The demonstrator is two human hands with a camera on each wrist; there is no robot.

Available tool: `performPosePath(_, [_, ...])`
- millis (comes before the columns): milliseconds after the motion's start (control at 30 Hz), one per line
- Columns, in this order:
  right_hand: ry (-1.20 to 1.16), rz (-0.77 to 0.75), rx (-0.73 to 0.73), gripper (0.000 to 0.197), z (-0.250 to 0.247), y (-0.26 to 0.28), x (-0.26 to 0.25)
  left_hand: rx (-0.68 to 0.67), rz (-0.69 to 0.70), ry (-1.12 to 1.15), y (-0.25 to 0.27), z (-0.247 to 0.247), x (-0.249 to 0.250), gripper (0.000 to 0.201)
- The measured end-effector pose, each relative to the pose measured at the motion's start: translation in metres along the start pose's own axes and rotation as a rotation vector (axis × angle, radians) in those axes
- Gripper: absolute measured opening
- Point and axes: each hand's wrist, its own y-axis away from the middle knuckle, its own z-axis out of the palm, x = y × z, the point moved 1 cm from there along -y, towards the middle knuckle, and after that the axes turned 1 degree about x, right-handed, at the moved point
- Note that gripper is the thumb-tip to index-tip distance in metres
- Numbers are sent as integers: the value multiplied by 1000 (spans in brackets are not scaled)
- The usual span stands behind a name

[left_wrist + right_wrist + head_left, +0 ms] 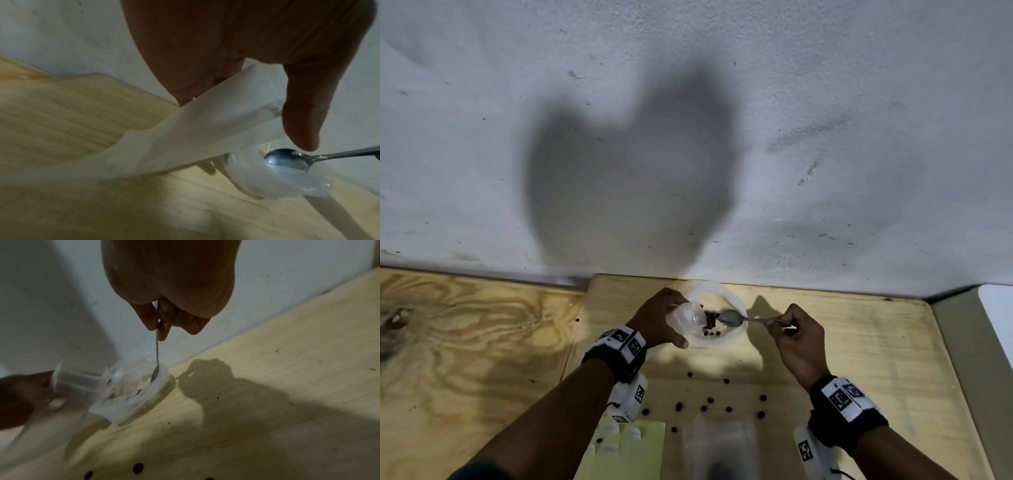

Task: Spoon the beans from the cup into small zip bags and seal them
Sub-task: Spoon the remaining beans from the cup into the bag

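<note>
A clear plastic cup (pixel 734 303) stands on the wooden table near the wall, with a few dark red beans (pixel 710 320) on its bottom. My left hand (pixel 657 322) grips a small translucent zip bag (pixel 685 318) at the cup's left rim, its mouth turned toward the cup. In the left wrist view the bag (pixel 185 138) runs slantwise under my thumb. My right hand (pixel 796 335) pinches the handle of a metal spoon (pixel 729 319), whose bowl sits inside the cup (pixel 144 395) and looks empty. The spoon (pixel 287 158) lies just past my thumb tip.
Several loose beans (pixel 709 400) lie scattered on the table in front of the cup. A pale green sheet (pixel 640 448) and a clear bag (pixel 719 442) lie near the front edge. The white wall (pixel 688 137) stands right behind the cup. The table's right edge (pixel 945 342) is close.
</note>
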Motion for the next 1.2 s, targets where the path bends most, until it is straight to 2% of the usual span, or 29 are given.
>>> performPosePath(100, [35,31,11,36,9,3,-1,-2,-52,31,-5,-2,0,88])
performPosePath(233, [-10,100,40,33,15,1,7,-3,-109,96,-10,-4,4,78])
performPosePath(367, [-110,227,-26,33,19,3,21,-11,-154,160,-12,-5,9,83])
performPosePath(467, [-153,273,-62,35,20,5,26,-16,-159,195,-13,-4,11,91])
performPosePath(667, [-126,281,-78,41,23,2,30,-4,-157,217,-14,-3,10,87])
performPosePath(800, [-245,403,-118,42,29,4,25,-6,-143,202,-15,-2,14,84])
performPosePath(933, [-320,509,-32,46,18,-7,22,-17,-112,154,-16,-4,14,87])
performPosePath(1100, [-368,448,-19,45,-11,-24,5,-12,-58,33,-14,-9,14,107])
performPosePath(1200, [-367,382,-26,46,-26,-32,-13,7,-25,-23,-13,-9,14,102])
